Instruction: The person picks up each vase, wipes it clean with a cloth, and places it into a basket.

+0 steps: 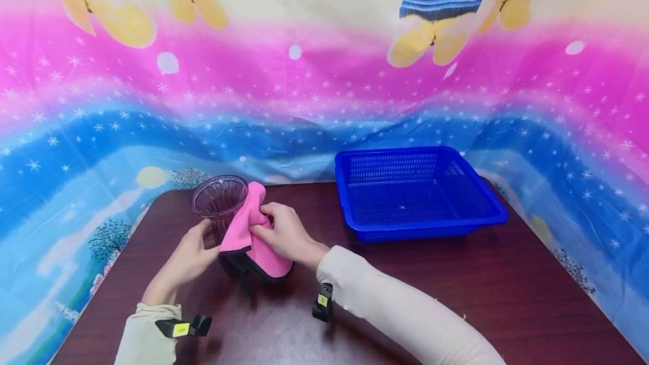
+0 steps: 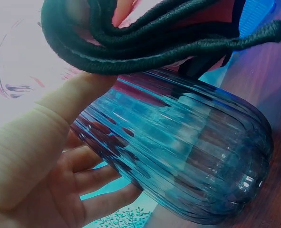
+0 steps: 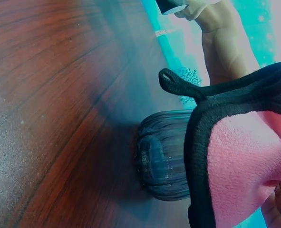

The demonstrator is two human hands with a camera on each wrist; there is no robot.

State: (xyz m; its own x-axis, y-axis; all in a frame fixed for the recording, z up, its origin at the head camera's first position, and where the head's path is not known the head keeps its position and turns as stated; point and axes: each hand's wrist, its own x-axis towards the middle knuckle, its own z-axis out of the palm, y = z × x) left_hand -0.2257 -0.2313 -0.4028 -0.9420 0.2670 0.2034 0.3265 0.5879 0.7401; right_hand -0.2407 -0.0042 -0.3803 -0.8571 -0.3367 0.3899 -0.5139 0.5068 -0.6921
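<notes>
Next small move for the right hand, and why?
Probably a short wipe of the pink, black-edged fabric cloth down the ribbed transparent glass vase: the right hand pinches the cloth at its side, the base shows bare, and the left hand holds the vase.

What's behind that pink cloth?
A ribbed glass vase; in the head view its rim shows beside the pink cloth, which hides most of the vase's lower part.

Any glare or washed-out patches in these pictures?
Head view: a soft sheen on the table; left wrist view: small bright glints near the base of the vase, upper left washed out; right wrist view: whitish glare on the table at the left edge.
</notes>
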